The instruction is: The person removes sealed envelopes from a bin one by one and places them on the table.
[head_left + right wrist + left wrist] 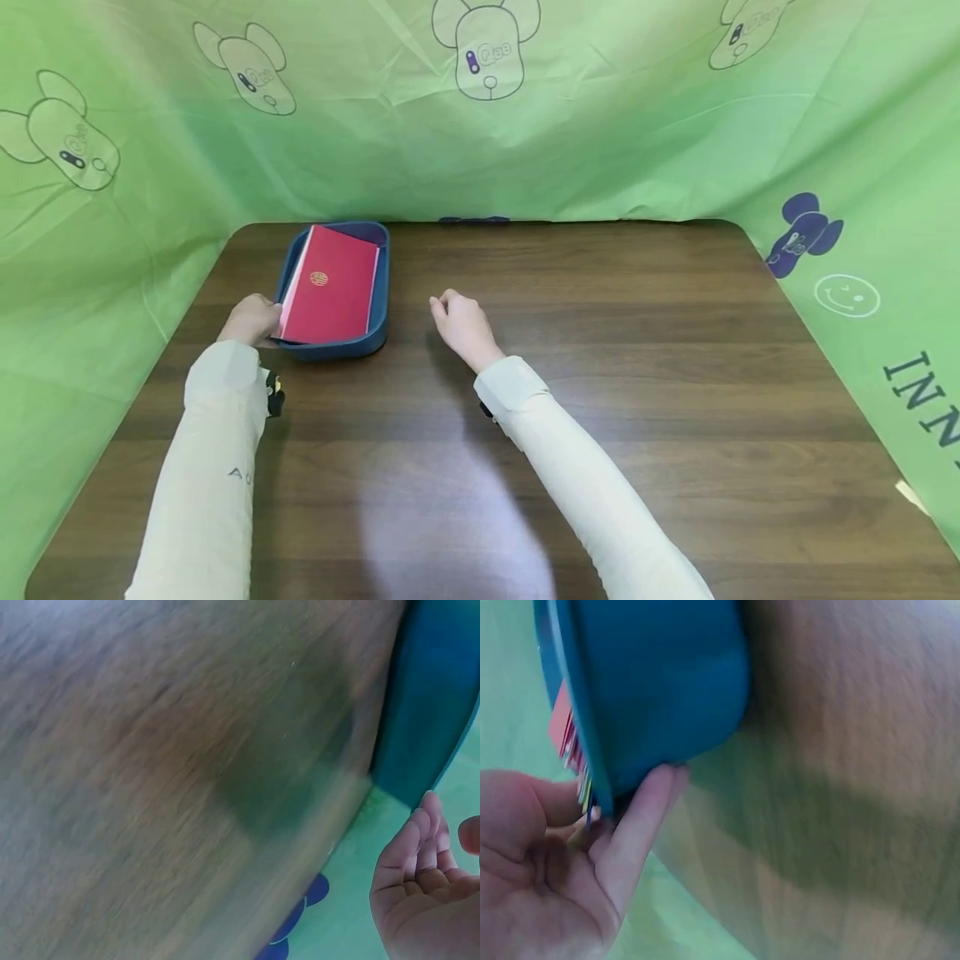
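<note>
At the left of the table a blue plastic bin (380, 312) holds a stack with a red booklet (335, 287) on top, marked by a small gold emblem. My left hand (253, 318) grips the bin's near left corner. The left wrist view has the thumb on the side of the stacked page edges (571, 746) and the fingers against the bin's outer wall (660, 690). Apart from the bin, to its right, my right hand (463, 327) hovers above the table with loosely bent fingers (427, 855), holding nothing. Most of the stack below the booklet is hidden.
The brown wood-grain table (637, 375) extends to the right and toward me. A green printed cloth (600, 150) hangs along its back and both sides. A small pale piece (912, 497) lies at the right edge.
</note>
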The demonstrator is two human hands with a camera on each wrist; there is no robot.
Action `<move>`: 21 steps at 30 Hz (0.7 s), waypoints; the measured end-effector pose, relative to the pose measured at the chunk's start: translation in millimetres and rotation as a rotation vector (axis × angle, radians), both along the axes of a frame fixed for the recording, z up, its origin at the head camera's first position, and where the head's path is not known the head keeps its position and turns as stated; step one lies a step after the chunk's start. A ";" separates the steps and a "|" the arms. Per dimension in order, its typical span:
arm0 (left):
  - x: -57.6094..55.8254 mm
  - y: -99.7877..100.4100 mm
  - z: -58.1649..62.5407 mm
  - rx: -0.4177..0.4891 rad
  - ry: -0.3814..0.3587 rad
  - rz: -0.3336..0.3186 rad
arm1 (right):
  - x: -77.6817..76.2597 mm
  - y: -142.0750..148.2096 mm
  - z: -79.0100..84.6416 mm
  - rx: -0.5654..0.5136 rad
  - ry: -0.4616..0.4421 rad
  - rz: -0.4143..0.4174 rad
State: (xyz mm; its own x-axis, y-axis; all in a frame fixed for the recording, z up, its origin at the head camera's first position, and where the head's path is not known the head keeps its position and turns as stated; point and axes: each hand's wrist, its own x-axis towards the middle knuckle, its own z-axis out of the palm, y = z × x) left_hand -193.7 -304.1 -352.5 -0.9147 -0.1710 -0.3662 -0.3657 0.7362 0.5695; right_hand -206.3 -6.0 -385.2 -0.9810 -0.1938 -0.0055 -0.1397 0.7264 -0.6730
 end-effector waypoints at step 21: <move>-6.8 17.4 9.6 0.131 -0.090 -0.009 | -0.6 -48.9 2.1 -0.176 -0.260 -0.036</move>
State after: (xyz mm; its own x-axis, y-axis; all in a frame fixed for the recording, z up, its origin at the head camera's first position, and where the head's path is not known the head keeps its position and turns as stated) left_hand -200.5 -286.7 -342.9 -0.8782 -0.1084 -0.4658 -0.4136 0.6612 0.6260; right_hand -206.9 -54.9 -383.1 -0.9573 -0.1794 -0.2265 0.0771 0.5971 -0.7985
